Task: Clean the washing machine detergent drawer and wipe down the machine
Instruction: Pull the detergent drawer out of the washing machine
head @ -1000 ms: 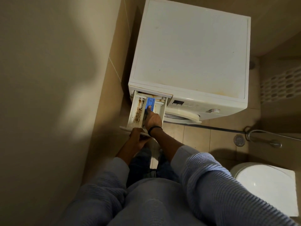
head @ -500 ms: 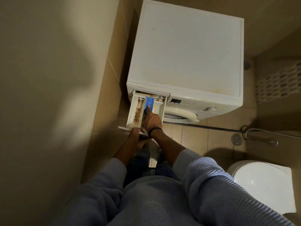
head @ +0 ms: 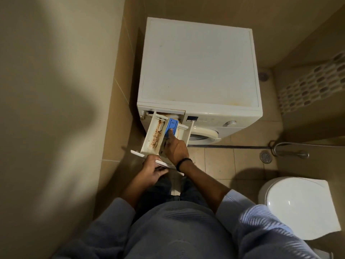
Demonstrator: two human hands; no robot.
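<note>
My left fingers point(head: 158, 171) grip the front of the drawer point(head: 149, 135), drawn out of the machine point(head: 197, 62) ahead; my right fingers point(head: 170, 136), forefinger straight, press its blue tab point(head: 173, 123), best held down while pulling level.

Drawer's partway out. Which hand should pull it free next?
Left hand: it grips the drawer front, so it can likely pull. The right hand is busy, one finger pressing the blue tab.

Left grip point(head: 151, 170) pinches the drawer point(head: 148, 134) front; right grip point(head: 176, 147) extends 1 forefinger.
</note>
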